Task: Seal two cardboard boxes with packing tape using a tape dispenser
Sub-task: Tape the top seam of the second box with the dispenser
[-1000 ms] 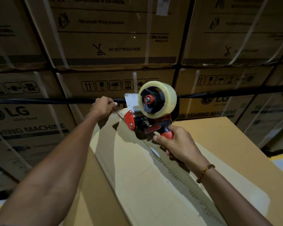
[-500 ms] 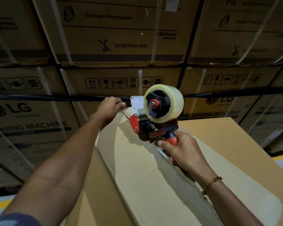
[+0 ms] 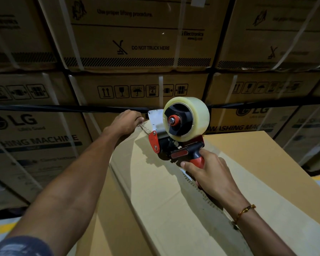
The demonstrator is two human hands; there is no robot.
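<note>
Your right hand (image 3: pixel 209 174) is wrapped tight round the red-and-black handle of the tape dispenser (image 3: pixel 175 145), thumb along the near side. The dispenser's nose sits down on the top of the cardboard box (image 3: pixel 164 209), close to its far edge and right on the centre seam (image 3: pixel 205 193). Your left hand (image 3: pixel 127 121) reaches to that far edge with its fingers curled over it, just beside the dispenser's metal plate. I cannot tell whether it pins the tape end or only the cardboard.

The tape roll (image 3: pixel 190 117) looks nearly full, so expect the dispenser to feel top-heavy and to want to tip sideways. Keep your grip low on the handle, where you have it, and press down through the nose, not the roll. Clear tape is thin, sticky and quick to fold on itself; it should lie flat only while it is kept taut. The toothed blade at the front is the part to keep your left fingers away from.

The box top is stiff at the folds but likely to give under pressure along the seam, where the flaps meet unsupported. The box is big and probably awkward to shift, so brace it at the edge as you are doing. The stacked cartons (image 3: pixel 137 45) stand close behind it
</note>
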